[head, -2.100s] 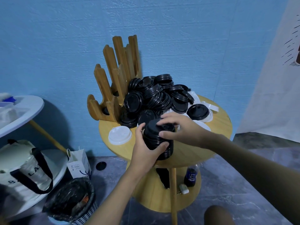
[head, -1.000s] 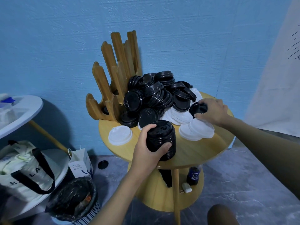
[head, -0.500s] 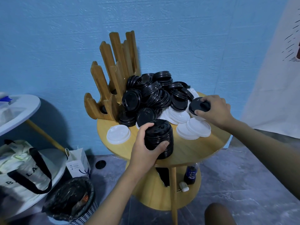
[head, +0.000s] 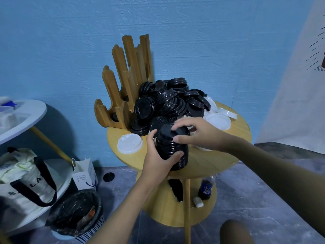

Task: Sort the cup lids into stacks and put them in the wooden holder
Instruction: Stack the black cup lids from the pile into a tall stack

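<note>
My left hand (head: 159, 156) grips a tall stack of black lids (head: 173, 147) standing near the front of the round wooden table (head: 207, 164). At the stack's top, my right hand (head: 197, 133) holds a black lid, thumb in front and fingers over it. Behind lies a heap of loose black lids (head: 168, 103). White lids (head: 218, 121) lie at the right, and a single white lid (head: 130, 143) lies at the left. The wooden holder (head: 125, 81) stands at the table's back left; one dark lid shows low in a slot.
Under the table, a lower shelf holds a dark soda bottle (head: 205, 188) and a small white object. On the floor at left are a bin with a black bag (head: 77, 215), a small paper bag (head: 85, 175), a tote bag (head: 22, 180) and a white table (head: 21, 118).
My right hand picked a black lid from the right side of the table and brought it left onto the top of the stack. My left hand kept holding the stack.
</note>
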